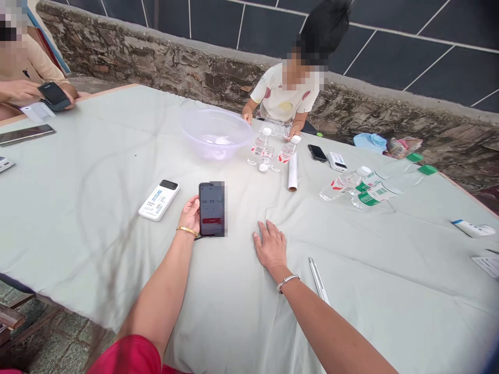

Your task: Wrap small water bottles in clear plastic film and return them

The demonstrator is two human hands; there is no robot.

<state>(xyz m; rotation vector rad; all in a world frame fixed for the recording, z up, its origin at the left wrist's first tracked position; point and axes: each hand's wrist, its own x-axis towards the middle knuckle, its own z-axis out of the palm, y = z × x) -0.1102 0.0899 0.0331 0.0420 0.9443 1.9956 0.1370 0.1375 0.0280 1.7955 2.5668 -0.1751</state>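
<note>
Clearly, bare cloth separates left hand, gripping phone by its edge, from flat right hand.

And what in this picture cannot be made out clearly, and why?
All in the head view:
Left hand: some fingers, hidden behind the phone.
Phone: its screen's right side, covered by pixelation.
White device beside the phone: fine print, too small to read.
Silver pen-like tool: near end, apparently hidden by the right forearm.
Paper at right: cut off by the picture's edge.
</note>
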